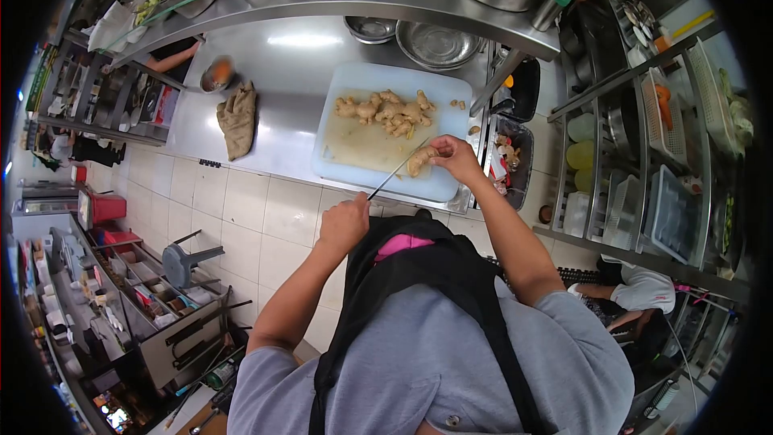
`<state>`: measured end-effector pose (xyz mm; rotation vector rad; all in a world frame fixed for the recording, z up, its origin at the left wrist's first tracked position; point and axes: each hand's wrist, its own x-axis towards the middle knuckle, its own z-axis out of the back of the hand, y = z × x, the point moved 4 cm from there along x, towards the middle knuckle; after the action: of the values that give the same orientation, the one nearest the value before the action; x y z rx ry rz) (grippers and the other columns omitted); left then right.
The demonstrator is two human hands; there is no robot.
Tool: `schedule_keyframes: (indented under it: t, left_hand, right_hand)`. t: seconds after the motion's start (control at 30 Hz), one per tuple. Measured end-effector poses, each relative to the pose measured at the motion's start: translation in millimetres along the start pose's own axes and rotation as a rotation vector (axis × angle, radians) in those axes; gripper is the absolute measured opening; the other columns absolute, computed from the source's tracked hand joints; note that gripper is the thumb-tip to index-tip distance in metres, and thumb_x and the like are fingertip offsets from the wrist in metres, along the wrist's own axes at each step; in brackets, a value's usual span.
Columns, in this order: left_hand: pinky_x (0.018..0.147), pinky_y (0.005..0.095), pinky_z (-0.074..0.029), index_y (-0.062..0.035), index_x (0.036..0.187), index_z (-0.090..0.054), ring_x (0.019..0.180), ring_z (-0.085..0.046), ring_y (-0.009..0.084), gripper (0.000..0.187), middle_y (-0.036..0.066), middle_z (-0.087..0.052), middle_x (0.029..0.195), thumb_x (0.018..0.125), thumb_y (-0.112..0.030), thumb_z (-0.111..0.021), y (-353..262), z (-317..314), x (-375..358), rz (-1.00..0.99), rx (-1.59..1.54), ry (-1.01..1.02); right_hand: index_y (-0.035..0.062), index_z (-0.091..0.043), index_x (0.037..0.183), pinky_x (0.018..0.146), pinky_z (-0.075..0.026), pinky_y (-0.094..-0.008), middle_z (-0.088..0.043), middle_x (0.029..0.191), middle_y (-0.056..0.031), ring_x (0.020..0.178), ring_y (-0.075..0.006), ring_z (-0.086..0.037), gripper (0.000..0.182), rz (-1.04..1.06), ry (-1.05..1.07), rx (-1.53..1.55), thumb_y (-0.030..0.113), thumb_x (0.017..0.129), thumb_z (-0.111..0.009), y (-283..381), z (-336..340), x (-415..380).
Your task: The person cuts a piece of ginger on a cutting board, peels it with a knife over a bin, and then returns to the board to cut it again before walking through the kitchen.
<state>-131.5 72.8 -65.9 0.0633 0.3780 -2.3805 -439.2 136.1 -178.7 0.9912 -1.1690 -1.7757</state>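
My left hand (345,224) is wrapped round the handle of a knife (392,177), its blade slanting up to the right over the board. In my right hand (457,158) is a piece of ginger root (420,161), pinched by the fingers near the board's right side. The knife's tip end reaches right beside that piece. A pile of ginger (386,111) lies across the upper middle of the white cutting board (354,76), with a few small bits at its right. The board's middle looks wet and yellowish.
On the steel table (282,64) lie a brown cloth (237,121) and a small metal bowl (217,74). Metal basins (439,42) stand behind the board. A black bin with scraps (512,161) is at the right. An overhead shelf (338,12) holds pots; other people's arms show beyond.
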Motion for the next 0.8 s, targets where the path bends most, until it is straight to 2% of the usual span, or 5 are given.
schedule_keyframes:
  t: [0.13, 0.2, 0.3, 0.37, 0.8]
  left_hand:
    - [0.059, 0.0550, -0.056, -0.0044, 0.103, -0.059, 0.067, -0.069, 0.0448, 0.023, 0.024, -0.068, 0.071, 0.101, -0.027, -0.059, -7, -4, 1, 0.083, -0.028, 0.029]
    - [0.060, 0.0560, -0.056, -0.0041, 0.104, -0.059, 0.067, -0.069, 0.0459, 0.023, 0.025, -0.068, 0.072, 0.101, -0.027, -0.058, -7, -7, -1, 0.125, -0.047, 0.046]
    - [0.061, 0.0553, -0.057, -0.0043, 0.104, -0.059, 0.068, -0.071, 0.0434, 0.022, 0.023, -0.069, 0.072, 0.102, -0.026, -0.056, -10, -11, -2, 0.119, -0.046, 0.056]
    - [0.064, 0.0594, -0.056, -0.0029, 0.104, -0.059, 0.070, -0.069, 0.0490, 0.024, 0.028, -0.068, 0.072, 0.102, -0.027, -0.057, -13, -14, -2, 0.127, -0.129, 0.069]
    - [0.063, 0.0582, -0.056, -0.0015, 0.105, -0.058, 0.069, -0.068, 0.0490, 0.023, 0.028, -0.067, 0.071, 0.103, -0.025, -0.055, -22, -28, 3, 0.125, -0.160, 0.067]
  right_hand:
    - [0.0049, -0.072, 0.109, 0.085, -0.057, -0.0325, -0.071, 0.100, -0.0074, 0.093, -0.0192, -0.070, 0.038, -0.054, -0.010, -0.105, 0.007, 0.075, -0.087, 21, -1, -10]
    - [0.0041, -0.072, 0.108, 0.083, -0.057, -0.0342, -0.072, 0.102, -0.0096, 0.090, -0.0224, -0.070, 0.035, 0.087, -0.075, -0.209, 0.005, 0.076, -0.085, 30, 0, -14]
    - [0.0034, -0.071, 0.107, 0.083, -0.058, -0.0355, -0.071, 0.103, -0.0114, 0.089, -0.0251, -0.070, 0.033, 0.048, -0.071, -0.192, 0.004, 0.077, -0.083, 33, 0, -16]
    - [0.0033, -0.071, 0.107, 0.082, -0.058, -0.0352, -0.071, 0.103, -0.0114, 0.089, -0.0248, -0.071, 0.032, 0.050, -0.064, -0.174, 0.004, 0.077, -0.083, 30, -1, -15]
    - [0.0022, -0.072, 0.105, 0.080, -0.058, -0.0337, -0.073, 0.101, -0.0122, 0.088, -0.0237, -0.072, 0.030, 0.066, -0.010, -0.215, 0.005, 0.078, -0.083, 38, 2, -9]
